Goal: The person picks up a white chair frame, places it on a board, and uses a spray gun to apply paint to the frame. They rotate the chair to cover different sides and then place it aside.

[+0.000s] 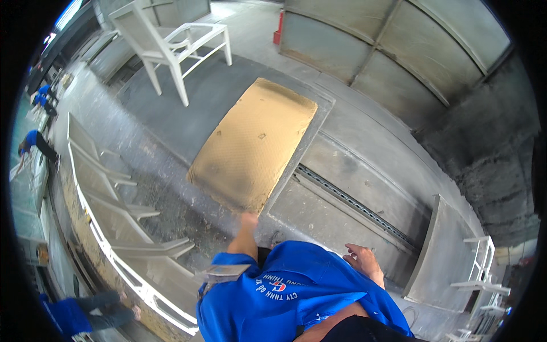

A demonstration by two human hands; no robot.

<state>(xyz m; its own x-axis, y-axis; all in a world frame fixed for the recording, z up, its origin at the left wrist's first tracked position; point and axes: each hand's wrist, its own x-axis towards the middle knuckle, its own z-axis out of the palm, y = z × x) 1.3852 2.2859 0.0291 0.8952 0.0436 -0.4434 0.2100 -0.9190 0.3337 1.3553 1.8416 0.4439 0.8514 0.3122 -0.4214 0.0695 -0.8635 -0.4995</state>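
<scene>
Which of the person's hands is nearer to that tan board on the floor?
Left. The left hand grips the near edge of the tan board. The right hand hangs open to the right, apart from the board.

The person wears a bright blue short-sleeved work shirt (296, 290) with small white and red printing.

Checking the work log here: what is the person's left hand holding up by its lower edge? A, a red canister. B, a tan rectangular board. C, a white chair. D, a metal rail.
B: the left hand grips the lower edge of the tan rectangular board; the right hand is open and apart from it.
</scene>
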